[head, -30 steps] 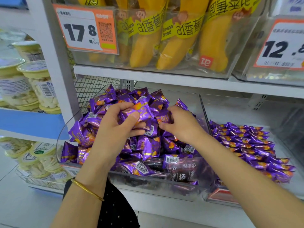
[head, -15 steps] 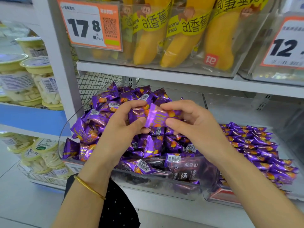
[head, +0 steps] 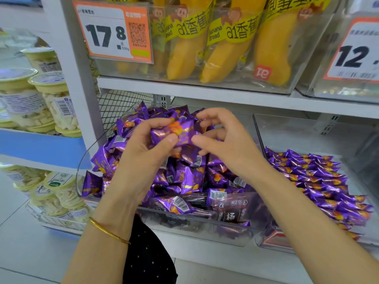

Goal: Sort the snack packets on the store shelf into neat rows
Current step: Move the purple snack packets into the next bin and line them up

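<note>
Left hand: the left hand (head: 143, 148), with a thin gold bangle (head: 108, 232) on its wrist, is at centre frame; its thumb and curled fingers pinch a small stack of shiny purple foil snack packets with orange print (head: 174, 131).
Right hand: the right hand (head: 227, 144) sits just right of the stack, thumb touching the stack's right end, the other fingers arched and loosely spread above it; it seems to be squaring the packets rather than carrying them.
Loose pile: a heap of the same purple packets (head: 190, 175) fills the clear plastic bin (head: 86, 152) at lower centre, lying at all angles, some barcode side up.
Neat rows: in the clear bin to the right (head: 303, 132), purple packets already lie in an overlapping row (head: 320, 181) running from mid-right towards the lower right corner.
Dark pouch: a dark maroon pouch with white characters (head: 235, 210) leans against the front of the loose pile, out of place among the purple ones.
Step in hand, as I judge it: gathering and aligning a handful before adding it to the row.
Doing it well: turn every packet the same face up and the same end forward, tap the edges flush between both hands, keep the stack small enough not to fan out, then set it down touching the row's end without disturbing the packets already laid.
Above: yellow banana bread packs (head: 225, 48) and an orange price tag (head: 114, 31) sit on the upper shelf, untouched.
</note>
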Demonstrator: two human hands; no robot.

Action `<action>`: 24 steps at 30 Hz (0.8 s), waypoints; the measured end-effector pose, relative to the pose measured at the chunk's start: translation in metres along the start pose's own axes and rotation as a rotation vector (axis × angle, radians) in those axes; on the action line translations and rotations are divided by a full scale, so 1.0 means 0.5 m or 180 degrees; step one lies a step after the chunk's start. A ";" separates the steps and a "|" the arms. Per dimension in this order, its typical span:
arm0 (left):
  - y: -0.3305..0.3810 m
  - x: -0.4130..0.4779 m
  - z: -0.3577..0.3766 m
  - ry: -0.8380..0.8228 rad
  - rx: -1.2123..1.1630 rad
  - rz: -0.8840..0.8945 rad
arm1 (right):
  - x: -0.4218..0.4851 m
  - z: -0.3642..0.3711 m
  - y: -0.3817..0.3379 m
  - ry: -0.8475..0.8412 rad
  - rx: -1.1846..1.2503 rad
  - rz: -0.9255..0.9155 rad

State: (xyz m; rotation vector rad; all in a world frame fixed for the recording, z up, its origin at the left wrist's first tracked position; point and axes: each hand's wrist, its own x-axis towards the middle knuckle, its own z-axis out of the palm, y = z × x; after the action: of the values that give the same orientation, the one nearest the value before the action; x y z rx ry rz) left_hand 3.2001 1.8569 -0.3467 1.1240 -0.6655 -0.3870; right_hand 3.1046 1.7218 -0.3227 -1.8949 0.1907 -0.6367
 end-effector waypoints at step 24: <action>0.005 -0.007 0.020 0.0154 0.0384 0.0220 | -0.086 -0.039 -0.027 -0.0220 0.0330 0.0285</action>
State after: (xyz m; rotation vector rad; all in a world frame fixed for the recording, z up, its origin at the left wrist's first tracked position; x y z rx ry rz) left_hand 3.1907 1.8531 -0.3427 1.2177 -0.6903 -0.2624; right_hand 3.0562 1.7291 -0.3195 -1.7952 0.1934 -0.5104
